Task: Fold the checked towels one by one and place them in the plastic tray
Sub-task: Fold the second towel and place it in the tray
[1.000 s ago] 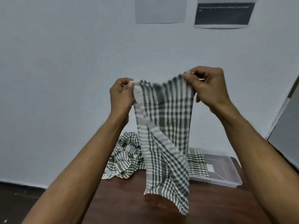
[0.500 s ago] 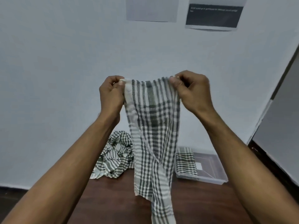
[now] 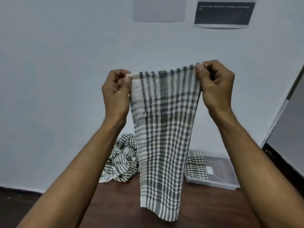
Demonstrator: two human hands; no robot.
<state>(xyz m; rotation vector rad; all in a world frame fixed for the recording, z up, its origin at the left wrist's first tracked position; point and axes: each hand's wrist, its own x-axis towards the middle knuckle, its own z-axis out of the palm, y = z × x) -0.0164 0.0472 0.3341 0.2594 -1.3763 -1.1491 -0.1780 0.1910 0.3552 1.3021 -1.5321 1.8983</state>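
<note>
- I see a plain pale blue-grey wall (image 3: 65, 79) ahead.
- Two sheets hang high on it: a blank grey paper (image 3: 158, 9) and a dark printed notice (image 3: 224, 13).
- A dark brown wooden tabletop (image 3: 118, 203) lies below.
- A grey panel (image 3: 289, 129) stands at the right.

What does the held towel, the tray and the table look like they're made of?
Held towel: thin woven cotton by the look, loose, slightly sheer weave. Tray: clear, glossy plastic, see-through walls. Table: dark brown wood or wood-look laminate, smooth, faint sheen.
</note>
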